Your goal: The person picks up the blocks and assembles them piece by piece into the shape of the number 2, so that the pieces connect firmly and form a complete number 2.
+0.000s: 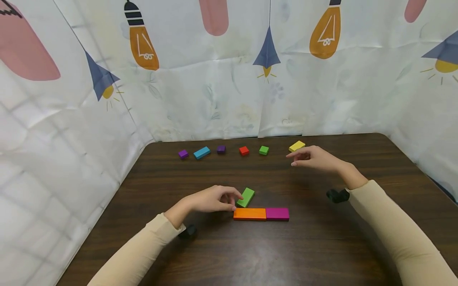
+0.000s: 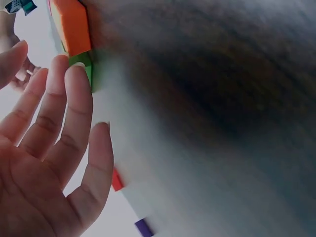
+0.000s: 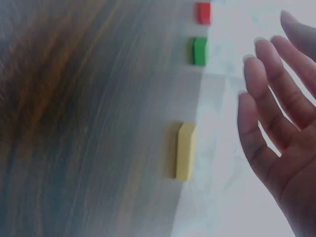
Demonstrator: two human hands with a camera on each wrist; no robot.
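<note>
While both hands (image 1: 216, 198) (image 1: 316, 159) grip nothing, a red block (image 1: 244, 151) sits at twelve o'clock. Head view alone shows a blue block (image 1: 202, 153).

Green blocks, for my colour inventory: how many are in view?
2. A longer green block lies beyond the orange block, near the left hand; a smaller green block sits in the back row between the red block and the yellow block.

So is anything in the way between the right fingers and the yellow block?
Nothing visible: no other block shows between the right fingers and the yellow block. The small green block sits off to the left.
</note>
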